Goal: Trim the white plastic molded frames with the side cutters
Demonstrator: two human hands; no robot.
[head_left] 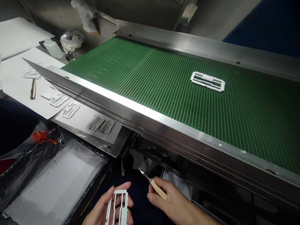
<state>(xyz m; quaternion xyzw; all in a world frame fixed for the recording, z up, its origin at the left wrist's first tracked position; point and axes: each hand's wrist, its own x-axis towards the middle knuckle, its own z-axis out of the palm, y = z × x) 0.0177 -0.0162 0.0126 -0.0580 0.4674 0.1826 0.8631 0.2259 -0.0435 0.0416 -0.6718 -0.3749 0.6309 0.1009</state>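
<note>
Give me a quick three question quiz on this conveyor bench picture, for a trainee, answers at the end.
1. True or false: the left hand holds a white plastic frame.
2. What does the right hand hold? A) red clip B) wooden-handled knife C) bottle
3. How many white frames lie on the green conveyor belt?

Key
1. True.
2. B.
3. One, the frame on the belt.

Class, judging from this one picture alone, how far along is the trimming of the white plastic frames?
Done: frames lie on the paper sheets at left. In hand: the left hand holds a white frame, and the right hand holds a small knife. Left: another frame waits on the green belt.
</note>
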